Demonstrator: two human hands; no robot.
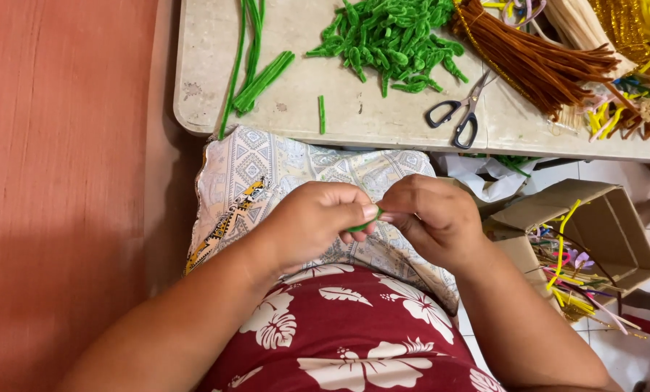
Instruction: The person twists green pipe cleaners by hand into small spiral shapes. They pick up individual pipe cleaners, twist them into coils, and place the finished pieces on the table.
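Observation:
My left hand [314,218] and my right hand [434,218] meet over my lap, both pinching one short green pipe cleaner piece [362,224] between fingertips; only a small bit of it shows. On the table ahead lies a pile of folded green pipe cleaner pieces [390,40]. Long green pipe cleaners [256,65] lie to its left, and one short green piece [321,114] sits near the table's edge. Black-handled scissors [459,112] rest on the table to the right of the pile.
The pale stone table [361,120] also bears a bundle of brown pipe cleaners [542,62] and yellow and mixed ones [637,87]. A cardboard box [593,232] with coloured pieces stands on the floor at right. A patterned cloth [267,174] covers my lap. An orange wall [56,181] is at left.

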